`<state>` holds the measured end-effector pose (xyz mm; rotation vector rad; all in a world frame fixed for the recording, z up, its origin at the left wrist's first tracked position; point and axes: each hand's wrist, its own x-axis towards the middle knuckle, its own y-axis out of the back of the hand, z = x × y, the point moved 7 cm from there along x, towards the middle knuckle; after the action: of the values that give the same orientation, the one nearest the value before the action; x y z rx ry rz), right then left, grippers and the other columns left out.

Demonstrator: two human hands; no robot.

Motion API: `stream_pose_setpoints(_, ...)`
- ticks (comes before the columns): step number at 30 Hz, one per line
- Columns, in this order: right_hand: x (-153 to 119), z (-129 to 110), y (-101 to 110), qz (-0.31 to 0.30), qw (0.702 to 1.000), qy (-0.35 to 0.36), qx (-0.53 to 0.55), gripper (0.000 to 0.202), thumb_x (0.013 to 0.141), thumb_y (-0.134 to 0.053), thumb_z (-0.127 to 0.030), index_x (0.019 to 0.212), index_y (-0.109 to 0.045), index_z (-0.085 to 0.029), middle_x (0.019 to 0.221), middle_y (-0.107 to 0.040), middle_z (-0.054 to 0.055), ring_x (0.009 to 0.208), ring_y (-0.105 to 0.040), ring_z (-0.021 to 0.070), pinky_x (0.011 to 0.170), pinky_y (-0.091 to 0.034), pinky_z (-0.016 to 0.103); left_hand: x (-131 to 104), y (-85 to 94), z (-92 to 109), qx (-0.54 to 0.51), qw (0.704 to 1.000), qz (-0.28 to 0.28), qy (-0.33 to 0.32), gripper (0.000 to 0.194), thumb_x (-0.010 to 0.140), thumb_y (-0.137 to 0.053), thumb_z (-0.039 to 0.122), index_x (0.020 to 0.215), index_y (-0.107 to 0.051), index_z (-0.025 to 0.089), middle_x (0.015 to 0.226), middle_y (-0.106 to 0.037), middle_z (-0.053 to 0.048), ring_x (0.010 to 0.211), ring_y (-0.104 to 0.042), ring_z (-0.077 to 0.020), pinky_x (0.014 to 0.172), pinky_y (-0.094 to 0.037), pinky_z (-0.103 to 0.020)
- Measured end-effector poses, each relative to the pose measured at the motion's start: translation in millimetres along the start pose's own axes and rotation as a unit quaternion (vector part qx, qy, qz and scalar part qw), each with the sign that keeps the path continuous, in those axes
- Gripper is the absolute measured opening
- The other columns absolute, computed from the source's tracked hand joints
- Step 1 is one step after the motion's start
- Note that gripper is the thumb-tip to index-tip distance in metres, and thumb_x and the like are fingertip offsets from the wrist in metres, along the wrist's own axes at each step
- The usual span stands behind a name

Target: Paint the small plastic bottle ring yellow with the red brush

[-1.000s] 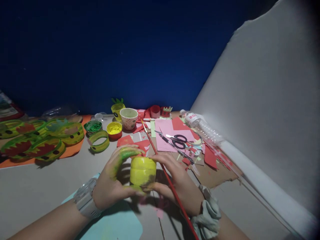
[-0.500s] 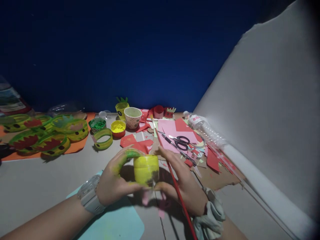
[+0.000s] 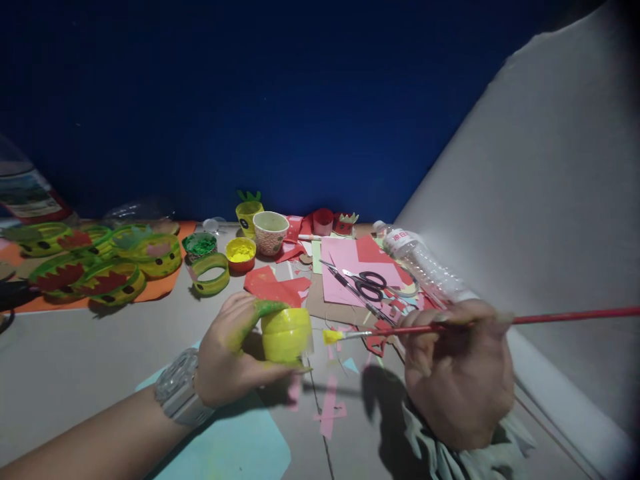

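Observation:
My left hand, with green paint on its thumb and forefinger area, is closed around a small yellow-painted cylinder, which looks like a cut piece of plastic bottle. A see-through strip shows at the cylinder's right edge. My right hand grips a red-handled paintbrush that lies almost level. Its yellow-coated bristles point left, a short gap away from the cylinder. Beyond the left hand stand a cup of yellow paint and a cup of green paint.
Several painted rings lie on orange paper at the left. Black-handled scissors rest on pink paper among scraps. A plastic bottle lies at the right beside a white sheet. Light-blue paper is in front.
My right hand has let go of the cylinder and moved right. The brush has swung from upright-slanting to nearly level, bristles toward the cylinder. My left hand keeps its hold.

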<state>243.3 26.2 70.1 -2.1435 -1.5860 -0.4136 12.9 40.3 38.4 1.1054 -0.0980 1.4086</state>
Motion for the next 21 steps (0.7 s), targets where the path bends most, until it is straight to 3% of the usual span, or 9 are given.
stream_pose_setpoints(2,-4,2,-1,0.017,0.999,-0.010,0.048,0.033,0.094,-0.032,-0.043,0.074,-0.048,-0.023,0.050,-0.048,-0.006,0.035,-0.041,0.0072,0.039,-0.034,0.022,0,-1.2,1,0.011,1.000,-0.004,-0.005,0.059,0.052,-0.082,0.044,0.100,-0.057,0.020,0.087,-0.067,-0.005,0.079,-0.061,-0.0214,0.073,-0.051,-0.037)
stream_pose_setpoints(5,-10,3,-12,-0.009,0.997,-0.016,0.074,0.028,0.092,-0.038,-0.037,0.074,-0.053,-0.022,0.057,-0.054,-0.003,0.040,-0.047,0.0079,0.038,-0.035,0.021,0,-1.5,0,0.013,1.000,-0.002,-0.008,0.059,0.052,-0.082,0.045,0.099,-0.058,0.020,0.088,-0.067,-0.006,0.081,-0.062,-0.0223,0.074,-0.051,-0.038)
stream_pose_setpoints(12,-15,0,-21,-0.043,0.992,-0.015,0.117,0.027,0.091,-0.039,-0.034,0.074,-0.057,-0.022,0.058,-0.051,-0.002,0.045,-0.050,0.0092,0.037,-0.038,0.020,2,0.5,1,0.019,1.000,-0.002,-0.003,0.057,0.052,-0.081,0.047,0.096,-0.058,0.019,0.084,-0.067,-0.006,0.078,-0.062,-0.0221,0.072,-0.052,-0.038)
stream_pose_setpoints(21,-17,-2,-21,-0.026,0.997,0.026,0.061,0.028,0.092,-0.038,-0.028,0.073,-0.058,-0.022,0.053,-0.050,-0.002,0.042,-0.049,0.0094,0.035,-0.038,0.020,0,-1.4,-7,-0.010,0.999,-0.005,0.041,0.055,0.051,-0.082,0.041,0.096,-0.061,0.018,0.087,-0.068,-0.007,0.081,-0.064,-0.0236,0.074,-0.055,-0.041)
